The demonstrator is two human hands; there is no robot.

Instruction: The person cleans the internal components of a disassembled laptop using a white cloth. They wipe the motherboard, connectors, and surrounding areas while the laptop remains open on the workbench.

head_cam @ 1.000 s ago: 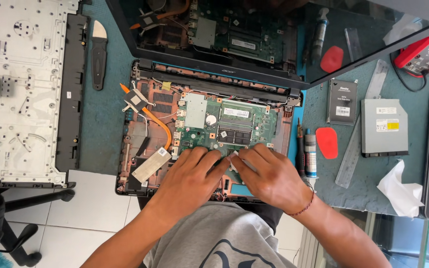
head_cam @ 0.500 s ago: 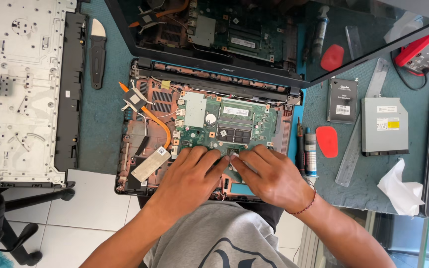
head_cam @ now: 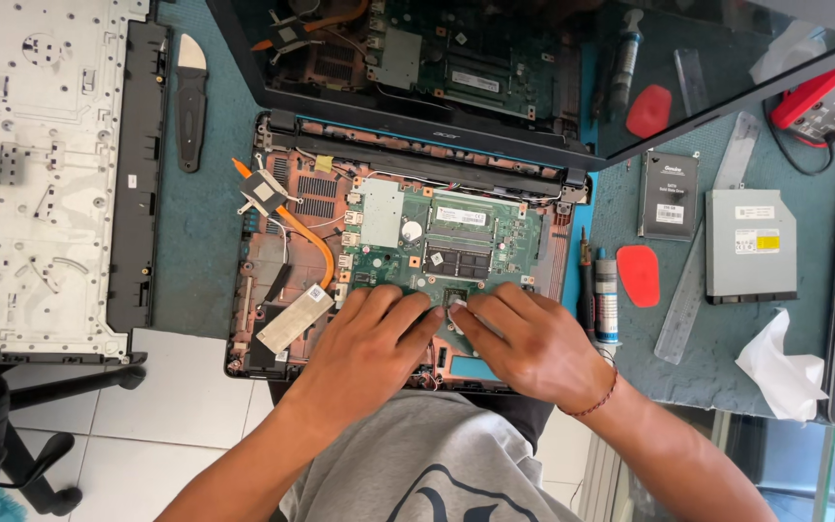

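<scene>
On green mat point(head_cam: 205, 242), both hands, left hand point(head_cam: 364, 353) and right hand point(head_cam: 524, 343), pinching small silver part point(head_cam: 456, 307) on green board point(head_cam: 446, 246); best pressed softly, straight down.

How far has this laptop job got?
Done: the laptop is open, and its keyboard cover lies aside at left. In hand: left hand and right hand press a small part on the green board. Left: everything is still uncovered, the drives still out.

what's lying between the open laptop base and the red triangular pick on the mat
In the head view, a screwdriver and a small grey tube lie side by side between the laptop base and the red pick.
</scene>
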